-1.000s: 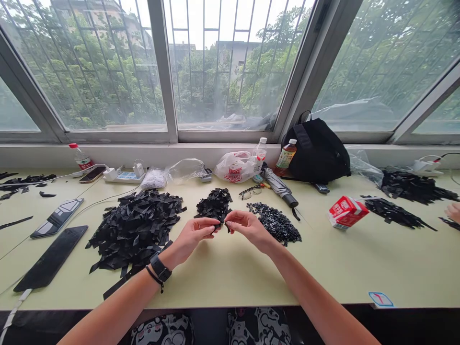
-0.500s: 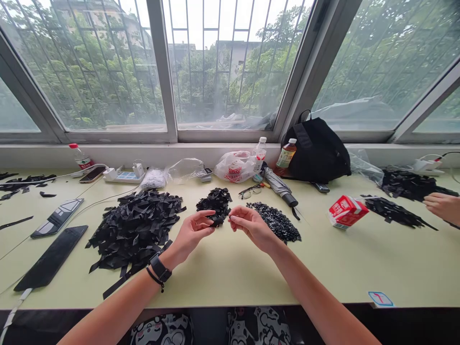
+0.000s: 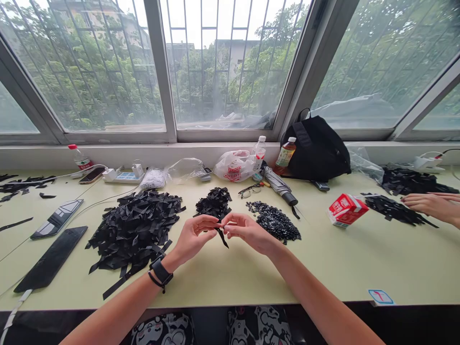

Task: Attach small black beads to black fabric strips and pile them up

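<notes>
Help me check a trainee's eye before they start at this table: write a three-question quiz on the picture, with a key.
1. Multiple choice: what dangles where the left hand and right hand come together: (a) a white cable, (b) a black strip, (c) a red cap?
2. True or false: in the picture, the red-and-white carton is right of the pile of small black pieces.
3. Fill in: the watch is on the person's ____ wrist.

Key: 1. b; 2. true; 3. left.
</notes>
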